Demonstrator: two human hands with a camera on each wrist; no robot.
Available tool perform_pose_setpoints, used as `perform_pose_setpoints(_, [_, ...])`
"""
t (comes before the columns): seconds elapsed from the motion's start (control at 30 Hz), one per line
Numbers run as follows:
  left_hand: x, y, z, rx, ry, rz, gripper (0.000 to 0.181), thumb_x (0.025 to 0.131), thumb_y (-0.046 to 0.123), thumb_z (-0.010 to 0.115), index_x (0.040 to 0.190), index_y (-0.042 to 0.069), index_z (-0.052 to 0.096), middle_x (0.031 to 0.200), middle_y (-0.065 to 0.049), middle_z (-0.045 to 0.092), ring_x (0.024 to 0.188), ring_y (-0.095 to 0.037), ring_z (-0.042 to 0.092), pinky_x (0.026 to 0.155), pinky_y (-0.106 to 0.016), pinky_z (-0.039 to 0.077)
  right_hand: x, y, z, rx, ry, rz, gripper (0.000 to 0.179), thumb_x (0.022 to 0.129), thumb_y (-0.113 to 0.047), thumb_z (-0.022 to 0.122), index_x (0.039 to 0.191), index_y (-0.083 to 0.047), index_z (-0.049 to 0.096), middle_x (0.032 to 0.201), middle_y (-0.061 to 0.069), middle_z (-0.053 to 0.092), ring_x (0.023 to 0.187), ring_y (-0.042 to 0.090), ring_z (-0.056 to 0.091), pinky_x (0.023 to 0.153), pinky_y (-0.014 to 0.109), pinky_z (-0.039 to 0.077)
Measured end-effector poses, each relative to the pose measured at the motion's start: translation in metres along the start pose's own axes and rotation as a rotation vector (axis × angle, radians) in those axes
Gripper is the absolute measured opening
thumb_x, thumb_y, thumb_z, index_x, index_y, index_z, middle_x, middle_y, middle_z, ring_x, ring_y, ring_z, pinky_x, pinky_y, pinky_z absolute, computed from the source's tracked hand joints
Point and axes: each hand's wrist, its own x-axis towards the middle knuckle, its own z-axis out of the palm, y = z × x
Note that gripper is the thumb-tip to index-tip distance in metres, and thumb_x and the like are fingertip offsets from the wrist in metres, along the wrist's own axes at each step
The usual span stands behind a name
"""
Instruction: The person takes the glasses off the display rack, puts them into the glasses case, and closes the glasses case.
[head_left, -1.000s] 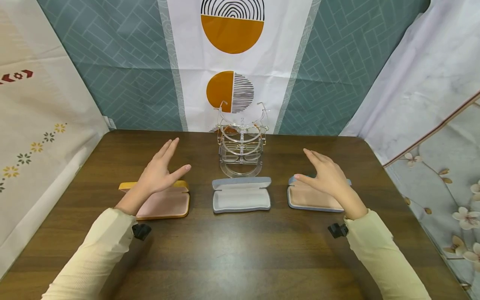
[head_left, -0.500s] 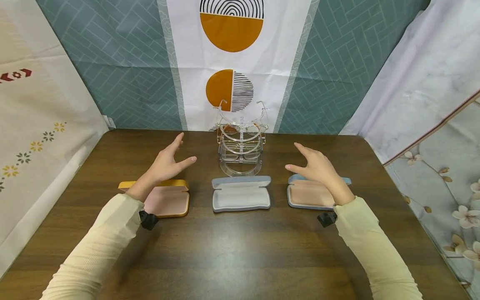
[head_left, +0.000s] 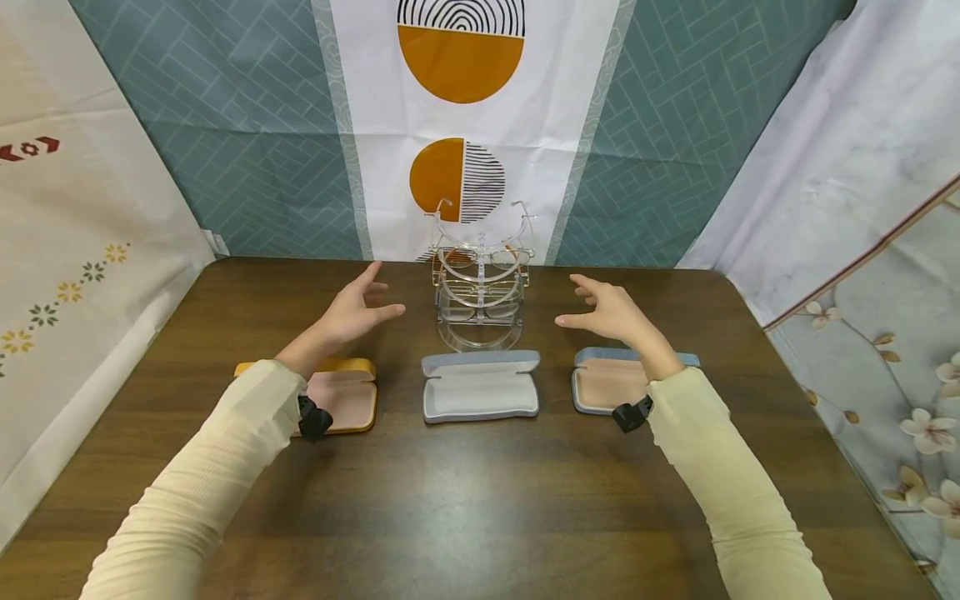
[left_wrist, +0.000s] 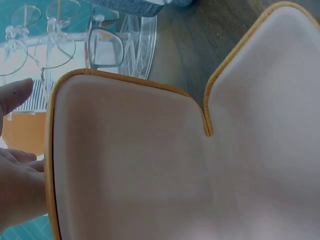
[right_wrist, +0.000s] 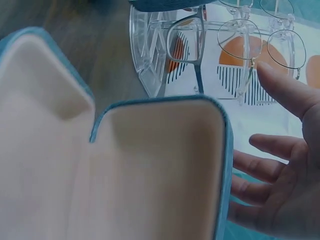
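Note:
Above the yellow glasses case (head_left: pixel 352 400), my left hand (head_left: pixel 351 315) reaches forward, thumb apart from the fingers and holding nothing. My right hand (head_left: pixel 609 314) does the same over the blue case with a peach lining (head_left: pixel 607 383). Between the hands, at the back of the table, stands a clear display stand (head_left: pixel 480 337) with several pairs of glasses (right_wrist: pixel 186 45) on its tiers. Neither hand touches the stand. A grey-blue case (head_left: pixel 480 396) lies open in front of it. In the left wrist view the yellow case's pink lining (left_wrist: pixel 130 150) covers much of the hand.
All three cases lie in a row with lids raised on the brown wooden table (head_left: pixel 450 500). A teal and white patterned cloth (head_left: pixel 292 167) hangs behind the table's far edge. Printed cloths hang at the left and right sides.
Both hands have moved forward and inward toward the display stand, from over the outer cases. The cases and the stand stay where they were.

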Motion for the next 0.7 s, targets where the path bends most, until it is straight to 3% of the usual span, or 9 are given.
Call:
perform_pose_setpoints(0.3, [0.013,0.006,0.005,-0.078,-0.052,-0.024,0.087,0.088,0.02,0.061,0.147,0.012,-0.002,0.138,-0.026,0.033,0.126,-0.038,0.033,0.096,-0.049,0.036,0.018,-0.005,0.003,0.113,-0.028,0.026,0.082,0.08,-0.032,0.069,0.144,-0.006,0.024,0.133,0.023,0.042,0.117,0.038,0.045,0.092,0.049,0.04])
perform_pose_setpoints(0.57, [0.03,0.01,0.012,-0.094,-0.063,-0.079,0.089,0.086,0.019,0.063,0.147,0.011,-0.002,0.135,-0.028,0.036,0.123,-0.037,0.038,0.098,-0.047,0.035,0.032,-0.008,0.003,0.387,-0.108,0.106,0.077,0.084,-0.017,0.066,0.145,-0.009,0.021,0.136,0.021,0.04,0.119,0.036,0.043,0.095,0.05,0.037])
perform_pose_setpoints(0.7, [0.033,0.01,0.013,-0.105,-0.061,-0.082,0.086,0.087,0.013,0.062,0.147,0.01,0.0,0.135,-0.029,0.036,0.122,-0.037,0.038,0.098,-0.047,0.034,0.038,-0.008,0.005,0.446,-0.126,0.132,0.075,0.085,-0.015,0.065,0.145,-0.011,0.02,0.136,0.022,0.039,0.119,0.035,0.044,0.094,0.048,0.038])
